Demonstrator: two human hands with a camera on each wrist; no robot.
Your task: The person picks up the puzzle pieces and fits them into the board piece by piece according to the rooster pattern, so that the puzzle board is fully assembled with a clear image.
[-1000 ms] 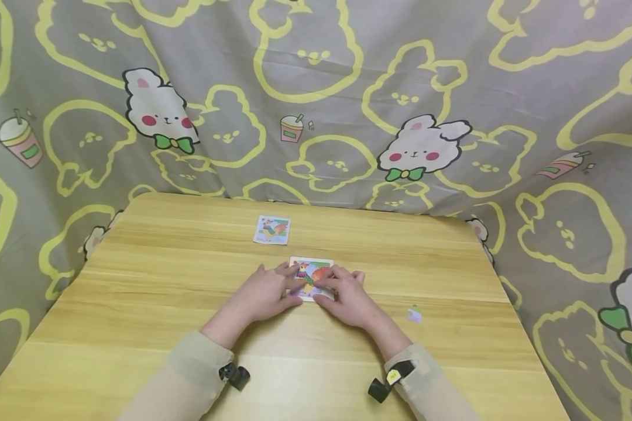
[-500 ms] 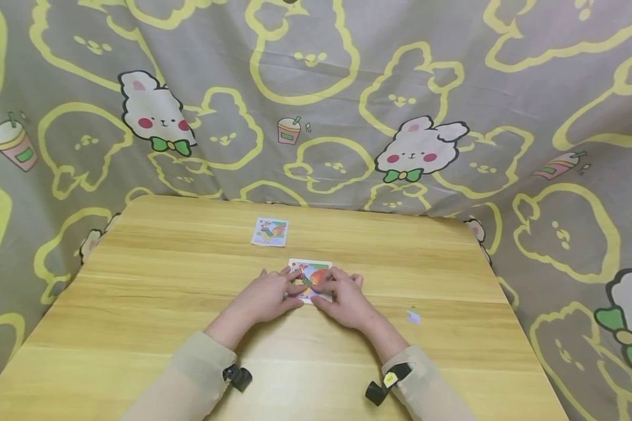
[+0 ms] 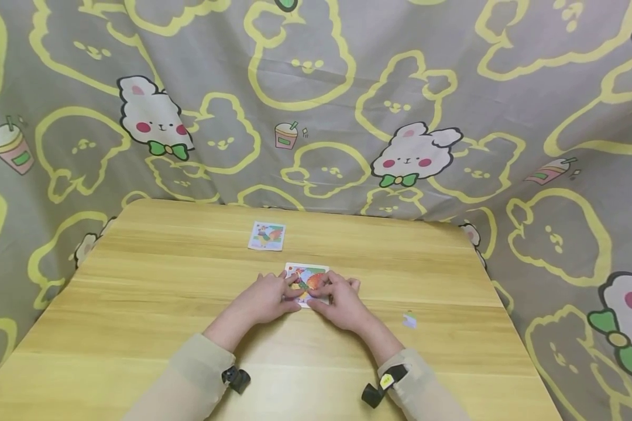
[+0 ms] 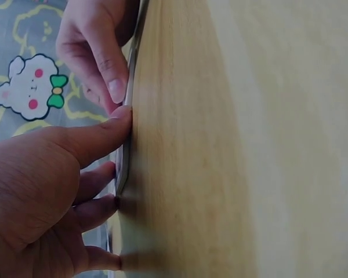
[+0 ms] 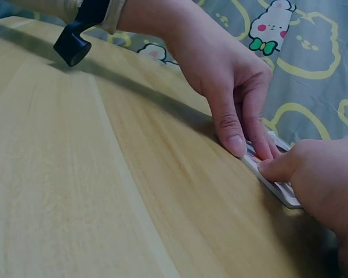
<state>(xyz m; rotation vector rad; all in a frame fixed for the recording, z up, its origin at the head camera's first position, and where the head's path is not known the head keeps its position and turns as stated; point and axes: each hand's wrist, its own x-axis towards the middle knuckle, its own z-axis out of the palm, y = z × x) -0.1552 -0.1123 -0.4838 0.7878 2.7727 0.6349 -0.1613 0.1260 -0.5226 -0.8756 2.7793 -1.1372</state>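
Note:
A small white-bordered jigsaw puzzle [image 3: 316, 268] with a colourful rooster picture lies on the table before me. My left hand [image 3: 267, 297] is at its left side, thumb at the near edge and fingertips pressing on its picture. From the opposite side my right hand [image 3: 341, 299] touches the puzzle, its thumb by the near edge and fingers reaching over the picture. The fingertips of both hands almost meet at the middle and cover part of the rooster. In the right wrist view, the left hand's fingers [image 5: 255, 113] point down onto the puzzle. One loose puzzle piece [image 3: 409, 319] lies to the right.
A square card [image 3: 267, 236] with a matching rooster picture lies farther back on the wooden table [image 3: 137, 280]. Behind the table hangs a grey curtain [image 3: 210, 52] with yellow outlines and rabbit heads. Black wrist cameras [image 3: 236, 379] sit on both sleeves.
The camera view shifts slightly, so the whole scene sits a little lower and left. Both hands stay on the puzzle, with small movements of the fingertips.

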